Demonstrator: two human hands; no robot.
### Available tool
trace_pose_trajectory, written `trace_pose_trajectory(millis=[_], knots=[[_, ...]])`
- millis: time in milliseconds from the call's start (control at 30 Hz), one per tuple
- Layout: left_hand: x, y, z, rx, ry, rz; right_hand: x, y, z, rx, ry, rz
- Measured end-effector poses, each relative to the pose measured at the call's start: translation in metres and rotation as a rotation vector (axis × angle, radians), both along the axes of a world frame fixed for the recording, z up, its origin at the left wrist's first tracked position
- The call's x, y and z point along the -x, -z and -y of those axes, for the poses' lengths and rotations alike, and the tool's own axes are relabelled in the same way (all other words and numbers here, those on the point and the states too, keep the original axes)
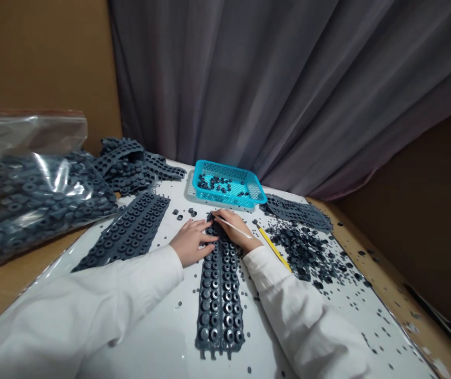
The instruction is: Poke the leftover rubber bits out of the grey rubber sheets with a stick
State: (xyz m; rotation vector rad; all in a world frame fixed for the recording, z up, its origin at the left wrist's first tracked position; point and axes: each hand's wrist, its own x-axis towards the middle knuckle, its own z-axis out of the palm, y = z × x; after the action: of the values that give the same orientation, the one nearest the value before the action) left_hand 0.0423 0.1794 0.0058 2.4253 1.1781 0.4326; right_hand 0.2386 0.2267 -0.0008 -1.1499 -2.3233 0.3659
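Clock centred on the hands. Dark grey rubber sheet studded with rings (220,295) runs from 6 o'clock up under both hands, on the white bench (150,326). Left hand (189,243): fingers spread on sheet, gripping nothing. Right hand (236,226): fingers pinched round thin white stick (231,226) at sheet's far end; tip contact can't tell. Risk: light left-hand pressure could let the sheet skid; stick slipping could jab left fingers. Yellow slim tool (273,247), 3 o'clock, beside right sleeve, could get knocked; same for loose black rubber bits (304,252) beyond it. Second studded grey sheet (130,231), 9 o'clock. Bright blue perforated plastic basket (259,192), 12 o'clock, blocks far side. Clear plastic bag of grey rings (39,205), 10 o'clock.
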Motion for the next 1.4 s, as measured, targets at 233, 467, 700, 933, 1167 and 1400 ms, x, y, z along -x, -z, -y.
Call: trace_pose_trajectory(millis=[233, 467, 700, 933, 1167, 1400], knots=[[0.0, 0.004, 0.0, -0.023, 0.004, 0.042, -0.002, 0.001, -0.007, -0.048, 0.173, -0.066], [0.001, 0.007, -0.002, -0.177, 0.012, 0.212, -0.004, -0.006, 0.017, 0.045, 0.116, -0.329], [0.001, 0.01, -0.001, -0.238, 0.077, 0.182, -0.002, -0.006, 0.029, 0.138, 0.026, -0.313], [0.0, 0.013, -0.002, -0.239, 0.085, 0.185, -0.002, -0.005, 0.028, 0.122, 0.008, -0.282], [-0.002, 0.011, -0.001, -0.224, 0.082, 0.183, -0.003, -0.006, 0.026, 0.045, -0.025, -0.179], [-0.003, 0.011, 0.0, -0.194, 0.071, 0.179, 0.001, -0.004, 0.013, -0.072, 0.038, 0.089]])
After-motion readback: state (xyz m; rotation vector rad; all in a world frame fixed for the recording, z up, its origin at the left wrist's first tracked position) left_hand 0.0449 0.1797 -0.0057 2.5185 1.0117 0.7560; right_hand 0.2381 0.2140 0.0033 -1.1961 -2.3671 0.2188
